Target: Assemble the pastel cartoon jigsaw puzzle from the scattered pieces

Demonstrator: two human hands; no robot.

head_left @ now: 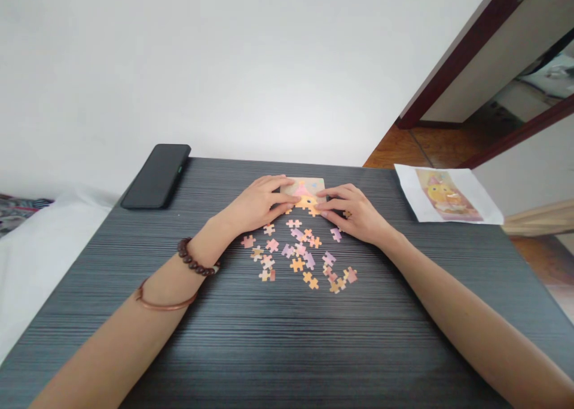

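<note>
A partly joined jigsaw puzzle (pixel 303 189) with a pale top, a pink patch and an orange lower part lies near the table's far edge. My left hand (pixel 260 201) holds its left side, fingertips resting on the edge. From the right, my right hand (pixel 352 208) grips the opposite side, thumb and fingers at the lower right corner. Loose puzzle pieces (pixel 297 264) in pink, purple and orange are scattered just in front of both hands. One or more pieces sit partly hidden under the right fingers.
The dark wood-grain table (pixel 287 349) stands against a white wall. A black phone (pixel 156 177) rests at the back left. At the back right is a paper sheet (pixel 406 191) with a printed picture of a yellow character. A doorway with dark red frames is beyond.
</note>
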